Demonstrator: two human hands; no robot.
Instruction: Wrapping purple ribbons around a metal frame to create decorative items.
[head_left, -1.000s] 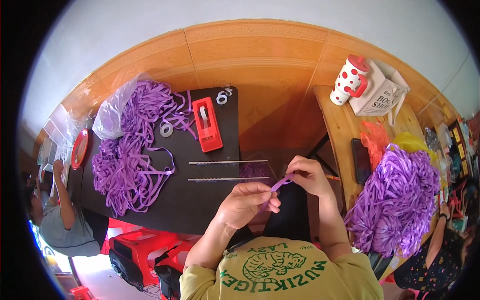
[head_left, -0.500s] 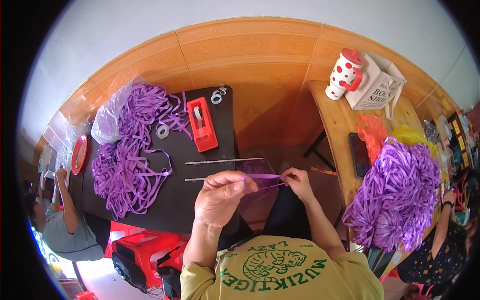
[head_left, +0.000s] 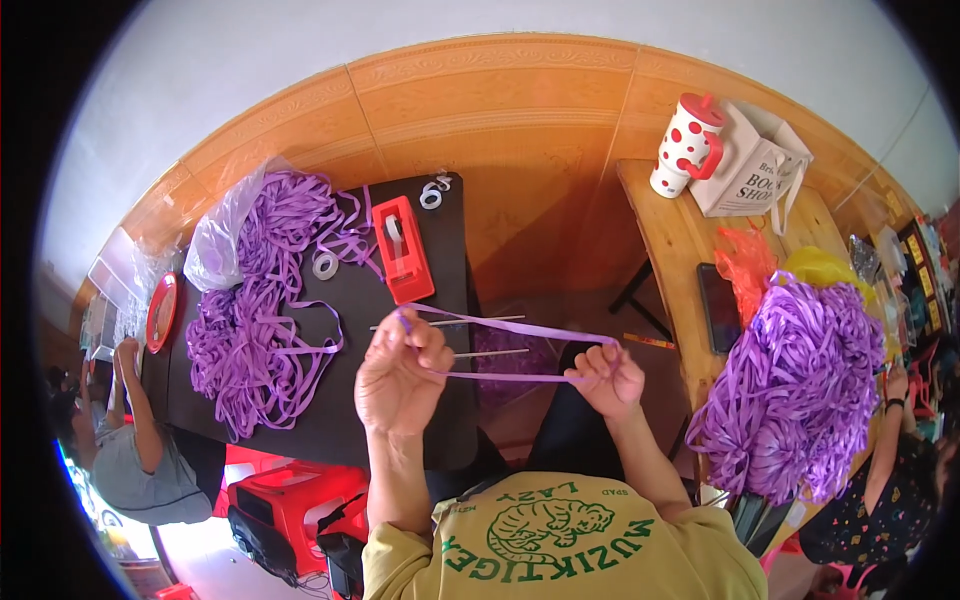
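Observation:
A loop of purple ribbon is stretched between my two hands, its two strands running nearly side by side. My left hand grips one end near the dark table's right edge, fingers curled. At the other end my right hand is closed, with the ribbon passing round its fingers. Behind the strands, two thin metal rods jut out past the table edge. On that table, a red tape dispenser stands beyond my left hand, and a heap of loose purple ribbon lies farther left.
The dark table is at left, with tape rolls and a red plate. A wooden table at right bears a large ribbon pile, a phone, a dotted tumbler and a paper bag. People sit at both sides.
My hands have moved apart, the left one leftward and the right one slightly right. The ribbon between them has gone from a short narrow loop to a long, wider one.

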